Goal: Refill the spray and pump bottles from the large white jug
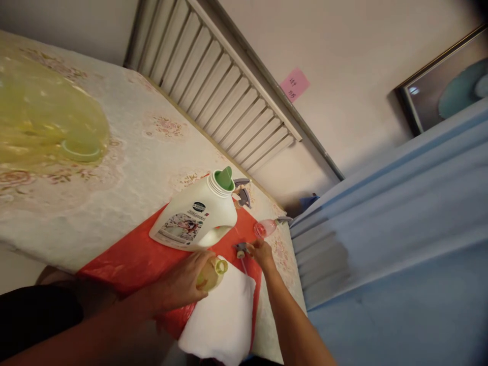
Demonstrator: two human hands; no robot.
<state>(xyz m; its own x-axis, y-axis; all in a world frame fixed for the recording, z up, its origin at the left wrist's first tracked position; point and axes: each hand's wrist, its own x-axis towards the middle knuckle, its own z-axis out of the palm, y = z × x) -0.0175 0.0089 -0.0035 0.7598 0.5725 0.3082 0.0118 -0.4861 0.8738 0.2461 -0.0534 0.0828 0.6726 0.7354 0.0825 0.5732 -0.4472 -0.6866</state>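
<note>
My left hand [196, 277] is wrapped round a small yellowish see-through bottle [211, 274], whose threaded neck is uncapped. In my right hand [263, 252] is a grey spray trigger head [240, 249], pinched by the fingers, with its thin tube pointing down. A white folded cloth [224, 315] lies below both hands on a red plastic sheet [125, 254]. Just beyond my left hand stands a large cream detergent jug [194, 213] with a green spout in its open mouth. Behind the jug another grey spray head [243, 195] shows in part.
A pink spray bottle [265, 227] is at the far right of the flower-patterned tablecloth [145, 137]. A yellow plastic bag [46, 112] with a light green ring lies at the left. A radiator [213, 81] and a blue curtain [381, 244] border the table.
</note>
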